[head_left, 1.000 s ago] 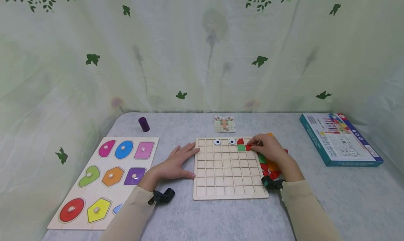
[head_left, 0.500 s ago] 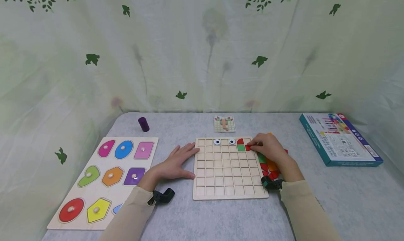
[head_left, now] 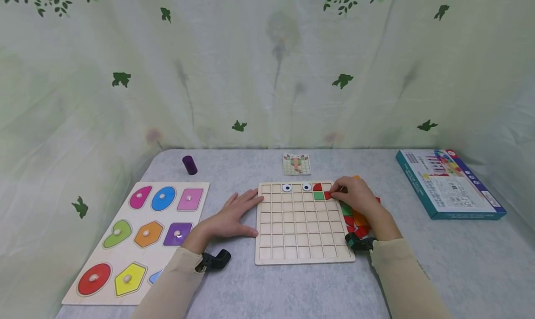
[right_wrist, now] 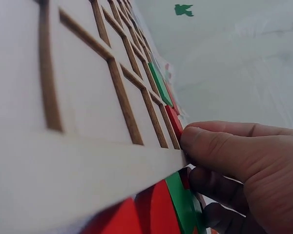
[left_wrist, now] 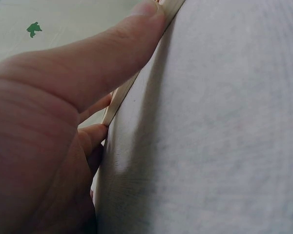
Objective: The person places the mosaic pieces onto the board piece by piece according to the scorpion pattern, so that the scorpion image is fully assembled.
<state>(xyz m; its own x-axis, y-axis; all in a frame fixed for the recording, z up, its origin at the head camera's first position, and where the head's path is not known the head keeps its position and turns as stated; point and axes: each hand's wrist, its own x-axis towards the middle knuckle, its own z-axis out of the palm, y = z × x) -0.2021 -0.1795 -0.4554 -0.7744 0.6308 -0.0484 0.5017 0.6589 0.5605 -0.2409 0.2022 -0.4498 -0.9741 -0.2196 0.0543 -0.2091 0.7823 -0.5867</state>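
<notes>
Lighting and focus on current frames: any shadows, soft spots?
Head: even, diffuse light on the board; left wrist: soft shadow on the table beside the board; right wrist: board's near border pale and blurred, lower fingers of the right hand shaded.

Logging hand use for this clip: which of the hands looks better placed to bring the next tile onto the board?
Probably the right hand: its fingertips touch a red tile on the grid board, and loose tiles lie close by. The left hand touches the opposite edge.
</notes>
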